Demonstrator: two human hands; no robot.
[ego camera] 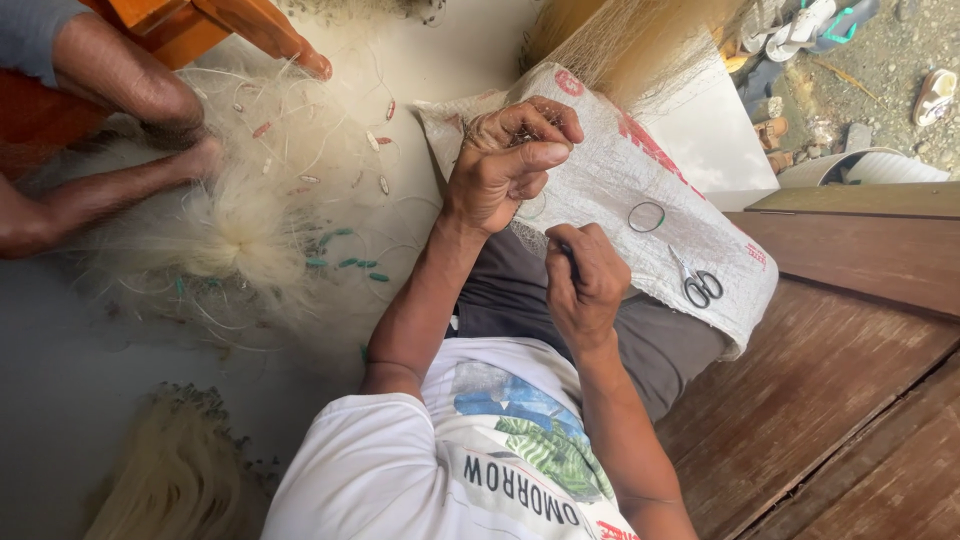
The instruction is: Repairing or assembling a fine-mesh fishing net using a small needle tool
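My left hand (505, 165) is closed around a bunch of fine, pale fishing net (640, 45) that stretches up and away from my fist. My right hand (583, 282) sits just below it, near my lap, pinching a thin dark tool whose tip points toward the left hand. A white woven sack (610, 180) with red print lies over my knee under both hands. On the sack rest small scissors (697, 285) and a thin ring (646, 216).
A heap of pale net with small red and green floats (250, 220) lies on the light floor at left. Another person's bare legs (120, 130) rest on it. A wooden bench (850, 350) runs along the right. Sandals (800, 30) lie on the ground beyond.
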